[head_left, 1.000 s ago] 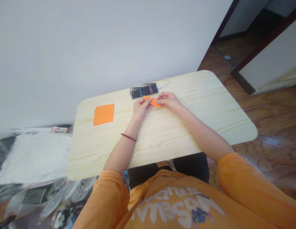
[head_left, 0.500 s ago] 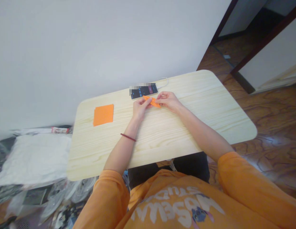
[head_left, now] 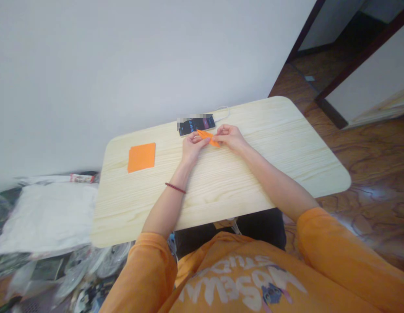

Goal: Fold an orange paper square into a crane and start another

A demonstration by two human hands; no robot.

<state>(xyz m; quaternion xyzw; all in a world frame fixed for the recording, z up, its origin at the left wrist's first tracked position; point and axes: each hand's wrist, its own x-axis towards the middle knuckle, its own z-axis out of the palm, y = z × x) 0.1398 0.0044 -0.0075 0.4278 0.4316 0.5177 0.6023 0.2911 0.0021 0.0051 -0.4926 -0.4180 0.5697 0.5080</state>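
Note:
A small folded piece of orange paper [head_left: 204, 134] is held between both hands near the back of the table. My left hand [head_left: 192, 148] pinches it from the left, thumb and fingers closed on it. From the right, my right hand [head_left: 230, 137] grips its other end between thumb and forefinger. The paper slants, one pointed end reaching up toward the phone; fingertips cover parts of its folds. Just behind the hands lies a phone [head_left: 197, 125] with a lit timer screen.
A stack of square orange paper [head_left: 141, 157] rests on the left of the wooden table [head_left: 221, 187]. A white cable [head_left: 224, 114] runs from the phone by the wall. White bags [head_left: 52, 217] and clutter fill the floor at left; a doorway stands at right.
My left thumb and fingers have shifted slightly on the folded paper, and more of its upper pointed part shows. The right hand stays almost in place.

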